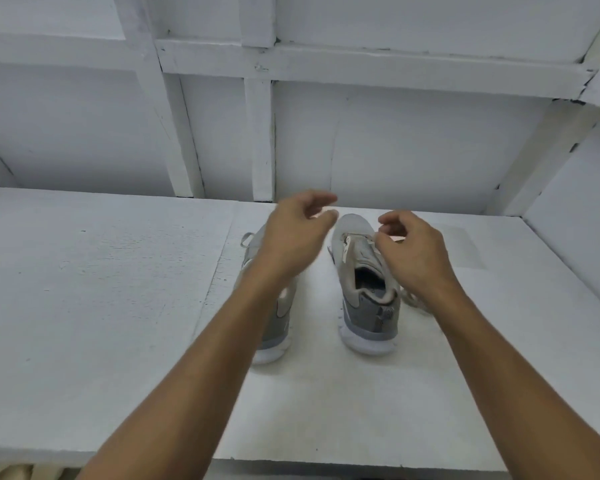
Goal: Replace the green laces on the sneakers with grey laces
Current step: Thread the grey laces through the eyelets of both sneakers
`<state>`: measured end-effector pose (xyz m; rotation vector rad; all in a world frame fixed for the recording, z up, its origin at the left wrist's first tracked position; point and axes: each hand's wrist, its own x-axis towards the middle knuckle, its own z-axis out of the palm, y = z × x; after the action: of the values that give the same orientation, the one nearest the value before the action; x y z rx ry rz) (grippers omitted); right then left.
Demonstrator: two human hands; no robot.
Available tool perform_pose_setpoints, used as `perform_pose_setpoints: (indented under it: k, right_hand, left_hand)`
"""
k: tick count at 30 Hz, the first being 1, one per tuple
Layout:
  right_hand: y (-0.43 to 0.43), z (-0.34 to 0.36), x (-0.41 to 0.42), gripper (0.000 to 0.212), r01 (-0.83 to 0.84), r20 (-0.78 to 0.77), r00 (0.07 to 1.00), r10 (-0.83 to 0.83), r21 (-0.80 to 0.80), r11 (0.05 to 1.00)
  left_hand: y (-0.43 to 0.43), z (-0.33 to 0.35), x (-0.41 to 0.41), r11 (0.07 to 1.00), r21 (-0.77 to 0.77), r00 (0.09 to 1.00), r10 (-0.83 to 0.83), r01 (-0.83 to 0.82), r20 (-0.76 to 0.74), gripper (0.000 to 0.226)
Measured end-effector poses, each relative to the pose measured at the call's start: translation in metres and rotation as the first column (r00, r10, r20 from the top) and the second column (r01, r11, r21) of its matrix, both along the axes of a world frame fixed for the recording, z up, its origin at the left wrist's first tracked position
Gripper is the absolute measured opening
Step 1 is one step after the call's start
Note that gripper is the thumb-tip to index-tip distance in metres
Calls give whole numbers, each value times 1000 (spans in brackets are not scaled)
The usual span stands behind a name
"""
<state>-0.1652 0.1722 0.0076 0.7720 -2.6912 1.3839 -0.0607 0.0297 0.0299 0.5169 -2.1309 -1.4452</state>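
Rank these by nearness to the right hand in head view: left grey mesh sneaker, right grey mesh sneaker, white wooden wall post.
1. Right grey mesh sneaker, beneath the right hand.
2. Left grey mesh sneaker, on the left.
3. White wooden wall post, far back.

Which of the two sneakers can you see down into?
The right sneaker: its dark opening shows, while the left sneaker lies mostly hidden under the left arm.

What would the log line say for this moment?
left hand open above left sneaker | right hand at right sneaker top eyelets, grip unclear | loose lace beside heel
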Motion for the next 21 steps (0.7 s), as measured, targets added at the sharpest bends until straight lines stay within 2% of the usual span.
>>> perform_pose_setpoints:
  k: [3, 6, 8, 11, 14, 18, 21]
  right_hand:
    - [10, -15, -14, 40, 26, 37, 999, -28, 51, 998]
    - [16, -31, -19, 50, 22, 163, 986, -38, 102, 995]
    - [18, -39, -15, 46, 6, 244, 969, -27, 88, 996]
    - [17, -46, -8, 39, 14, 282, 959, -22, 31, 999]
    - [15, -46, -6, 31, 41, 259, 965, -49, 36, 999]
    - [12, -47, -1, 28, 50, 222, 973, -59, 43, 998]
    - [10, -48, 3, 27, 48, 227, 972, -54, 34, 998]
  left_hand:
    - [31, -20, -19, 1000, -10, 997, 5, -4, 81, 37]
    - [48, -44, -33, 996, 63, 981, 45, -58, 190, 50]
    - [54, -59, -34, 989, 116, 971, 58, -87, 233, 46]
    - [55, -78, -34, 990, 92, 966, 86, -111, 242, 32]
    - [54, -88, -34, 987, 83, 972, 119, -138, 203, 51]
    - [51, -92, -30, 988, 42, 970, 137, -149, 202, 43]
    - [49, -96, -27, 988, 33, 971, 145, -153, 188, 46]
